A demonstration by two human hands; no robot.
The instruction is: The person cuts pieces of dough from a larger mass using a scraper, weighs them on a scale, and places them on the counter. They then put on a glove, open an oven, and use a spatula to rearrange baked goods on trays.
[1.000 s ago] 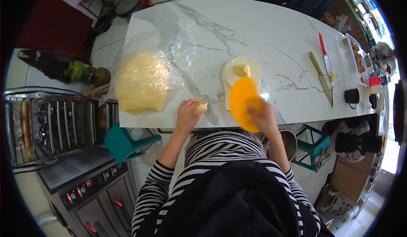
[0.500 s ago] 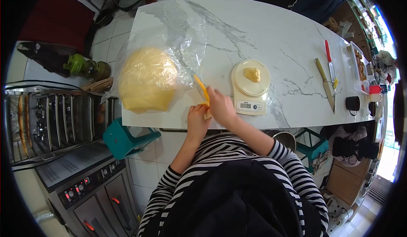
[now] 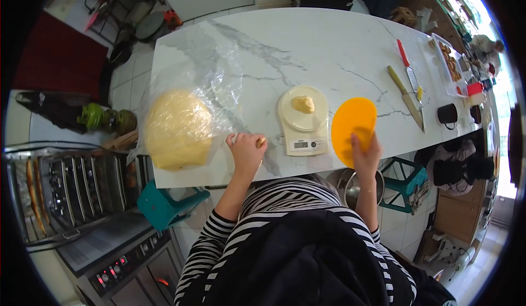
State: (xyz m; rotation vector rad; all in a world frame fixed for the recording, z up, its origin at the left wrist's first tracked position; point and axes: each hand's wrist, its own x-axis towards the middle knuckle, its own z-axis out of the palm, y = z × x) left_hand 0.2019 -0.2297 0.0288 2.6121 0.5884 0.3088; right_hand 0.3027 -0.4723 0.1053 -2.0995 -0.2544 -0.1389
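My right hand [image 3: 367, 155] grips an orange dough scraper [image 3: 353, 122], held up flat to the right of the kitchen scale. My left hand [image 3: 246, 151] is closed near the table's front edge, with a small piece of dough [image 3: 262, 141] showing at its thumb side. Between the two hands stands a cream digital kitchen scale [image 3: 305, 136], and a lump of dough [image 3: 303, 104] rests on its round pan. A large mound of yellow dough [image 3: 178, 130] lies at the left under a clear plastic sheet [image 3: 219, 59].
Toward the right of the marble table [image 3: 339, 43] lie a green-handled knife [image 3: 405, 98] and a red-handled tool [image 3: 407, 65]. A black mug [image 3: 447, 115] and a plastic box of baked goods [image 3: 449, 65] are farther right. Teal stools [image 3: 164, 204] and a metal bowl [image 3: 356, 188] sit below the edge.
My right hand has swung right with the scraper, away from my left hand and past the scale. The left hand stays near the front edge with dough. The whole view has shifted slightly.
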